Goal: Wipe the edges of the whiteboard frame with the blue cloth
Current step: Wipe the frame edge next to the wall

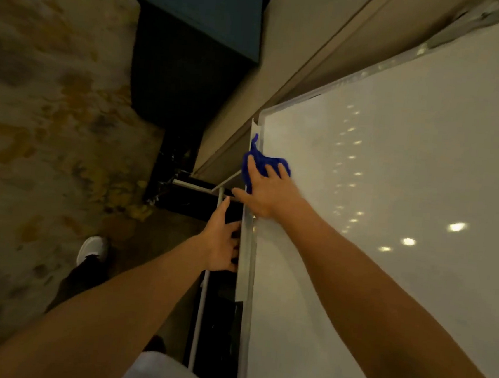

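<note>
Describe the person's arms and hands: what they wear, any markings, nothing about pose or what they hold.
Both arms are bare from the short white sleeves down. The left hand and right hand wear no gloves; no rings, watch or bands show on the wrists or fingers. No markings are visible, though the picture is dim and slightly blurred.

a mottled tan carpet [36, 107], a dark blue-topped cabinet [192, 46] against the wall [288, 55], one white shoe [93, 250].
</note>
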A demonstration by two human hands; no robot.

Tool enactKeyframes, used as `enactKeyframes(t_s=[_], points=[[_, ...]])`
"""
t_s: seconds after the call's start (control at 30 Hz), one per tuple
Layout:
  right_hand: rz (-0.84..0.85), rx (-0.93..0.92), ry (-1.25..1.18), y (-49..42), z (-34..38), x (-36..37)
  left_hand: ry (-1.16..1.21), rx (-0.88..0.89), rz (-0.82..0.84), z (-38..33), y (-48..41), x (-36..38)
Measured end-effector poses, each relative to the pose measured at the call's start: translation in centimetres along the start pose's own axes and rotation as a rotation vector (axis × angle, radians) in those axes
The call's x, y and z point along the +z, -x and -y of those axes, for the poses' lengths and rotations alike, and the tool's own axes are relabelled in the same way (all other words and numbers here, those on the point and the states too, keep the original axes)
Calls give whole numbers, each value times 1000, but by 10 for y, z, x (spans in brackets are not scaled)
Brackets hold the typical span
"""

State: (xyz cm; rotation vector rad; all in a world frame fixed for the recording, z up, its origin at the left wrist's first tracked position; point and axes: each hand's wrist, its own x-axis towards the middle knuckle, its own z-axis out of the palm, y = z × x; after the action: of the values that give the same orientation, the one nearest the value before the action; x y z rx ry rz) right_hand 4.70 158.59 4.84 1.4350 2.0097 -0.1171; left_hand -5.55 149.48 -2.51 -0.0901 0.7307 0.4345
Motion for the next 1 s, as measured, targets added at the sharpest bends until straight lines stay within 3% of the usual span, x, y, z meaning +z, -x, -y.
enactKeyframes(t_s=[0.13,0.3,0.37,0.47,0.57,0.73,0.83,0.9,1.0], points=[[91,39,-73,56,37,36,49,-20,39,-9,-1,-1],[297,-75,-53,116,39,58,73,-71,100,-19,-17,-2],[265,-75,-2,82,26,43,55,-87,101,-26,-21,-5],[87,-72,109,-9,-7,-2,52,-114,101,-41,-30,-7],[91,6,-12,-67,-24,-29,23,-167,104,-60,-35,-8],[51,-37,-104,24,19,22,67,-215,150,-82,-41,-7],[158,-72,-97,77,26,39,40,-275,167,-90,-41,-5],[211,-74,-50,72,25,36,19,-300,167,-94,-41,-5],[159,-14,-4,17,11,14,-14,-303,138,-102,-52,-7]])
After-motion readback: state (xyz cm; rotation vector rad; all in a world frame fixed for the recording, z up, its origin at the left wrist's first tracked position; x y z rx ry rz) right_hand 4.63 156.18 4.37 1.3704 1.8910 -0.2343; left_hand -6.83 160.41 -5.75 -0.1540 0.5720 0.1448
